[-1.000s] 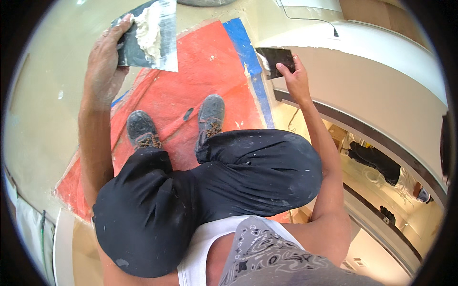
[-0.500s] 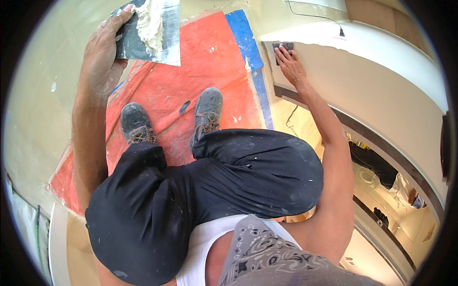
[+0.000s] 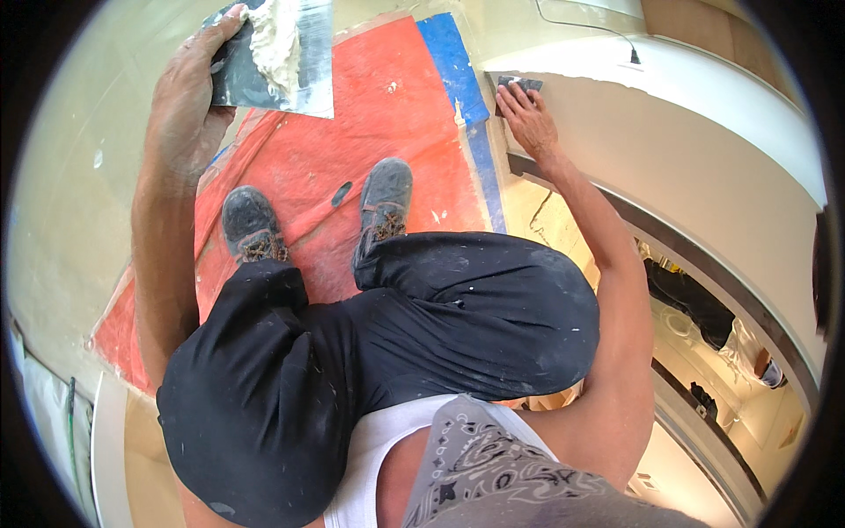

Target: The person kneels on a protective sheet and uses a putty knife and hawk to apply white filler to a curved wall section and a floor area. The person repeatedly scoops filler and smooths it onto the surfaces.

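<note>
At the upper left, my left hand grips the edge of a flat metal plate. A thick lump of white plaster lies smeared across it. My right arm stretches out to the upper right. There my right hand is closed on a small dark scraper blade, with the fingers pressed over it. This blade rests against the near corner of a beige wall panel, just below a white strip with an uneven lower border. The scraper's grip is hidden under my palm.
Red sheeting covers the floor under my shoes, edged by blue sheeting. A black cable with a plug hangs above the white strip. Along the panel's lower side runs a dark ledge, with an opening beyond it.
My right hand has shifted slightly left with the scraper, whose blade now sits at a different tilt. The left hand and its loaded plate stay nearly in place.
</note>
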